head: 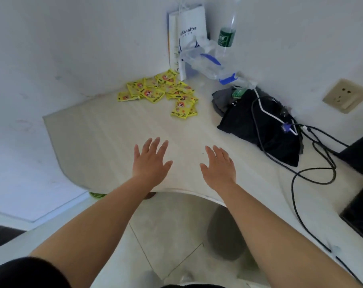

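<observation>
The heap of small yellow printed sachets [162,90] is lying at the far side of the pale cream desk [114,132], close to the wall corner and well apart from both hands. The left hand [150,163] and the right hand [219,166] are hovering side by side over the near part of the desk, palms down. Each grip is slack, fingers straight and spread, holding nothing. I cannot tell whether the palms are touching the surface.

Just behind the sachets a white paper bag with dark "coffee" lettering [192,28] is standing against the wall. Beside it a clear plastic bottle with a green label [227,36] is standing upright. A crumpled clear plastic bottle with a blue cap [207,65] is lying on its side in front of them.

To the right a black fabric bundle [259,132] is sitting near the wall. A white cable [268,112] is trailing over it, and black cables [313,177] are trailing along the desk. A beige wall socket [343,95] is showing on the right wall.
</observation>
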